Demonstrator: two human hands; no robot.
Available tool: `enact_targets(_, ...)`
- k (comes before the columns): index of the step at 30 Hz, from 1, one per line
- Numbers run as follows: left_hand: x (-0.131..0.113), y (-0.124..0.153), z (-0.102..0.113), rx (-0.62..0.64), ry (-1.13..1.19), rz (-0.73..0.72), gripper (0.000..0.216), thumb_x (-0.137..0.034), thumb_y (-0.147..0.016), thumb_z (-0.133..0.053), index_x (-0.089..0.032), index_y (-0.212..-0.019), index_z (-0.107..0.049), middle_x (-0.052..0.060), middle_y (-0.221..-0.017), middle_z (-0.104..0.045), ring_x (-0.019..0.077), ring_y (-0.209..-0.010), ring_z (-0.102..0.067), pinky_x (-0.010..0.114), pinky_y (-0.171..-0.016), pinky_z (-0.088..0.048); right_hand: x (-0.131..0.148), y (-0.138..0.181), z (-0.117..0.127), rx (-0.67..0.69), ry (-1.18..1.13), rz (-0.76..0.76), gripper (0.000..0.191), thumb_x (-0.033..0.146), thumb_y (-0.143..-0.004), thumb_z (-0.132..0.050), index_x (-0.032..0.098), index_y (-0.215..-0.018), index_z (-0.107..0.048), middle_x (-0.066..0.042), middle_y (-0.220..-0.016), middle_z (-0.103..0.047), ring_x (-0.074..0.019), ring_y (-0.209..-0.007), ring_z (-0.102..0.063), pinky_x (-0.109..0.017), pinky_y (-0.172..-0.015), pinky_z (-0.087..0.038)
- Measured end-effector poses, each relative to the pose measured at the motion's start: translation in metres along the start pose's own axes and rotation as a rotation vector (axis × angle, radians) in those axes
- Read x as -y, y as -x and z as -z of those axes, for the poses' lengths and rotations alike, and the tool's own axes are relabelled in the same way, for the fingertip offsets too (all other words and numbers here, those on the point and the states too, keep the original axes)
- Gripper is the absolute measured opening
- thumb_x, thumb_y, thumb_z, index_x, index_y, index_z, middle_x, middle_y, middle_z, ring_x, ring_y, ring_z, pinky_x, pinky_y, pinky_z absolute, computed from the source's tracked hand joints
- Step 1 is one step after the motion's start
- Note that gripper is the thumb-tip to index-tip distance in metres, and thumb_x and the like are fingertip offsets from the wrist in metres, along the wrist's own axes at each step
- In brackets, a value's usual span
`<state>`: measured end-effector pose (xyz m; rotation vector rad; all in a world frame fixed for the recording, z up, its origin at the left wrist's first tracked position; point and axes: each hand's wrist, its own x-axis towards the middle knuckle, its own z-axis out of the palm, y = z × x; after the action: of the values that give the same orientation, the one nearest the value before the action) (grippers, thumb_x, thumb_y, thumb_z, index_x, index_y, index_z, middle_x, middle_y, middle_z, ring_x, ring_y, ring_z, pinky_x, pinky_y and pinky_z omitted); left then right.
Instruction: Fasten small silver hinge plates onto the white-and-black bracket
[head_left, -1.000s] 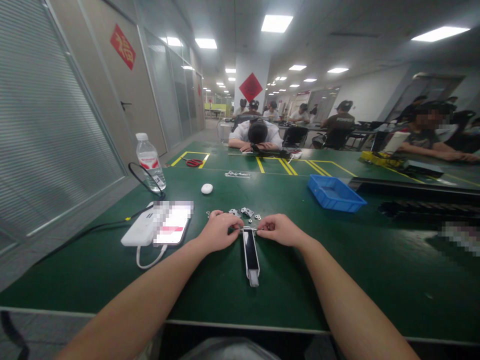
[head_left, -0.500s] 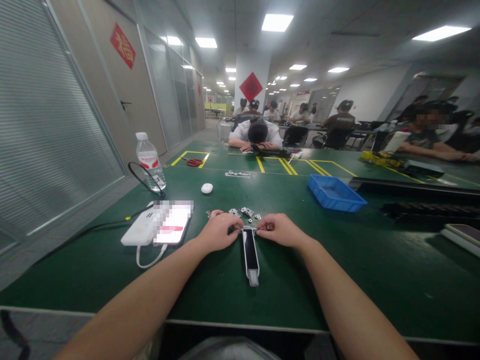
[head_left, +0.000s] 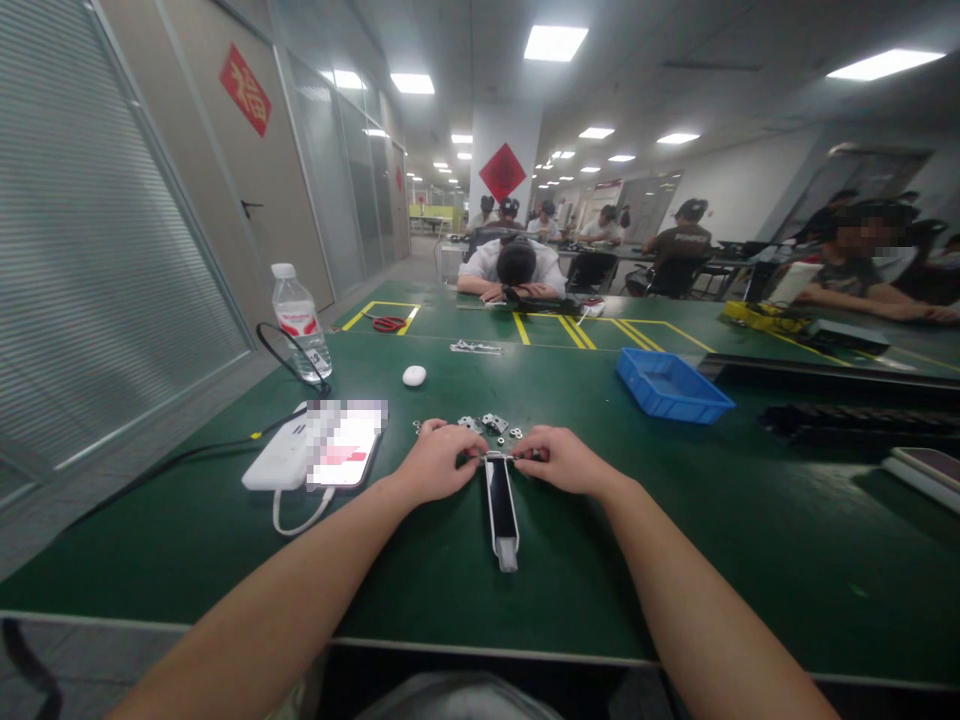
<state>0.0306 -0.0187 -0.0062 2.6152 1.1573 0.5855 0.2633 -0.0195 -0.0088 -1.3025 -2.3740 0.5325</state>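
Observation:
A narrow device with a black face, white rim and pale near end (head_left: pixel 502 500) lies lengthwise on the green table (head_left: pixel 420 600). At its far end, my left hand (head_left: pixel 442 462) is closed in a pinch on the left side, and my right hand (head_left: pixel 561 460) pinches on the right. A thin light-coloured edge shows between the fingertips; what each hand holds is too small to make out. Just beyond the fingers lie small metal parts (head_left: pixel 493 424) and several little rings (head_left: pixel 516 434).
Left are a water bottle (head_left: pixel 300 325), a white power bank (head_left: pixel 277 460) and a cabled phone (head_left: pixel 349 450). A white oval case (head_left: pixel 414 376) and red-handled scissors (head_left: pixel 388 324) lie farther back. Right stands a blue tray (head_left: pixel 671 388). Across the table, a person (head_left: pixel 514 265) rests head on arms.

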Motion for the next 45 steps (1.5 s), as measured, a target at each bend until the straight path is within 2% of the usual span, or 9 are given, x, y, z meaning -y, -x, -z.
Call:
enact_targets(11,0.003,0.000,-0.003,0.003,0.002,-0.024,0.020,-0.017,-0.078,-0.052,-0.023,-0.094,-0.063,-0.001,-0.086,-0.067,0.0182,-0.089,-0.060,0.043,-0.095,-0.028,0.003,-0.002,-0.006,-0.066,-0.008,0.037,0.017,0.025,-0.078,-0.065,0.021,-0.092,-0.075,-0.004,-0.080,-0.059,-0.0126,-0.069,-0.053,-0.025,-0.069,-0.042)
enact_targets(27,0.005,0.000,-0.005,-0.006,-0.002,-0.043,0.021,-0.019,-0.079,-0.051,-0.023,-0.095,-0.063,-0.001,-0.085,-0.066,0.0183,-0.089,-0.060,0.041,-0.096,-0.030,0.013,-0.002,-0.009,-0.040,0.002,0.027,0.019,0.026,-0.081,-0.062,0.021,-0.096,-0.073,-0.003,-0.077,-0.059,-0.0138,-0.070,-0.054,-0.025,-0.066,-0.040)
enact_targets(34,0.002,0.000,-0.004,-0.004,0.010,-0.022,0.021,-0.019,-0.079,-0.051,-0.023,-0.096,-0.062,0.000,-0.086,-0.067,0.0186,-0.088,-0.061,0.042,-0.095,-0.030,0.009,-0.003,-0.010,-0.039,0.014,-0.009,0.023,0.024,-0.077,-0.065,0.019,-0.098,-0.071,-0.002,-0.074,-0.058,-0.0132,-0.068,-0.052,-0.025,-0.065,-0.039)
enact_targets(39,0.002,0.000,-0.004,0.001,0.003,0.008,0.023,-0.018,-0.077,-0.052,-0.024,-0.098,-0.062,-0.001,-0.088,-0.067,0.0192,-0.089,-0.061,0.043,-0.096,-0.030,0.001,-0.002,-0.007,-0.030,0.046,-0.044,0.034,0.018,-0.073,-0.064,0.017,-0.107,-0.068,-0.002,-0.080,-0.058,-0.0124,-0.068,-0.051,-0.025,-0.067,-0.040)
enact_targets(45,0.000,0.000,-0.002,0.007,0.003,0.028,0.025,-0.018,-0.076,-0.054,-0.023,-0.099,-0.062,0.000,-0.089,-0.067,0.0199,-0.090,-0.061,0.046,-0.097,-0.029,0.001,-0.002,-0.006,-0.093,0.067,-0.167,0.043,0.010,-0.073,-0.058,0.015,-0.115,-0.063,-0.004,-0.085,-0.055,-0.0141,-0.076,-0.051,-0.026,-0.072,-0.041)
